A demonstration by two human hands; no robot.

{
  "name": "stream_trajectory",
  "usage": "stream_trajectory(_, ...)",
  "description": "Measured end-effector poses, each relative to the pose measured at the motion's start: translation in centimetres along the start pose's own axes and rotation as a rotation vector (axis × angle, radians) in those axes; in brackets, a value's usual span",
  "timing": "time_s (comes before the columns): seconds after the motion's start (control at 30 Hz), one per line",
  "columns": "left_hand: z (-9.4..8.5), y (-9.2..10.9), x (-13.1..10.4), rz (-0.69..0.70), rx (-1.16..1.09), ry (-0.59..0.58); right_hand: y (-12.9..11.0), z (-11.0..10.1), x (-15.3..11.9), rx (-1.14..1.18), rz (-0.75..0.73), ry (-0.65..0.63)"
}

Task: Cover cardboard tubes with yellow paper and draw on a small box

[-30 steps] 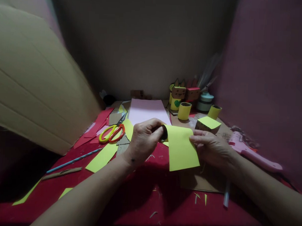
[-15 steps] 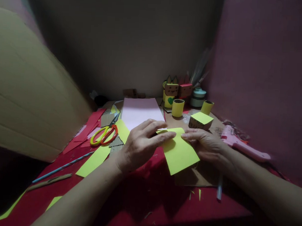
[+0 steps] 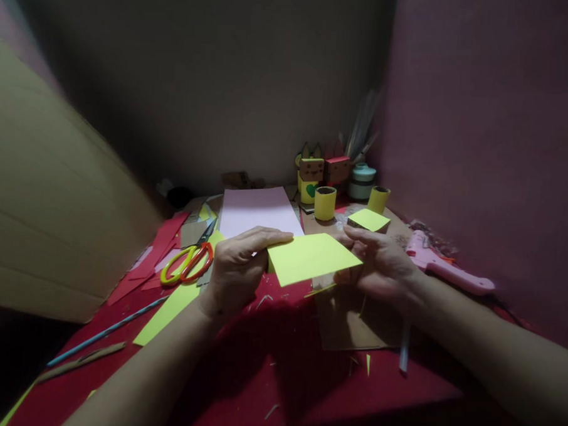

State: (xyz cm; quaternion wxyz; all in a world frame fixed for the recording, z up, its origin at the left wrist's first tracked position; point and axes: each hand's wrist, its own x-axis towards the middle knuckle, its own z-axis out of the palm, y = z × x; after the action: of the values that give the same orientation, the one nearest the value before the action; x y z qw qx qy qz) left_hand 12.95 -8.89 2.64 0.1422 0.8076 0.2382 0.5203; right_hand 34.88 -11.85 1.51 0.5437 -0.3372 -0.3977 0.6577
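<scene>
A yellow paper piece (image 3: 313, 258) is held up over the red tabletop, its face tilted nearly flat. My left hand (image 3: 244, 261) pinches its left edge, thumb along the top. On the other side my right hand (image 3: 380, 264) has its fingers around the right part, with the lower fingers beneath the sheet and partly hidden. A thin yellow edge (image 3: 321, 290) shows below the sheet, near the right fingertips. Just behind the right hand sits a cardboard box with a yellow top (image 3: 369, 220).
Scissors (image 3: 187, 264) and red paper strips (image 3: 157, 251) lie left. A pink sheet (image 3: 260, 209), yellow rolls (image 3: 324, 203) and decorated box figures (image 3: 310, 176) stand or lie behind. A pink glue gun (image 3: 451, 268) rests right, a blue stick (image 3: 107, 332) at the left.
The yellow paper has tipped from hanging downward to nearly level. My left hand has moved left to its edge and closed there. The view has shifted slightly.
</scene>
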Motion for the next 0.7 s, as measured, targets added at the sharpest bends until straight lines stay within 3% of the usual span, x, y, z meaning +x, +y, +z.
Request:
stream_trajectory(0.13, 0.2, 0.4, 0.3, -0.285, -0.22, 0.083, 0.2, 0.6, -0.4, 0.044, -0.014, 0.125)
stream_trajectory(0.3, 0.7, 0.8, 0.6, -0.48, -0.353, 0.102, 0.0, 1.1, -0.9, -0.033, -0.049, 0.082)
stream_trajectory(0.53, 1.1, 0.9, 0.2, -0.493, -0.347, 0.103, 0.1, 0.9, -0.9, 0.108, 0.002, -0.192)
stream_trajectory(0.7, 1.5, 1.3, 0.0, -0.423, -0.334, 0.088, 0.4, 1.1, -1.2, 0.101, 0.006, -0.135)
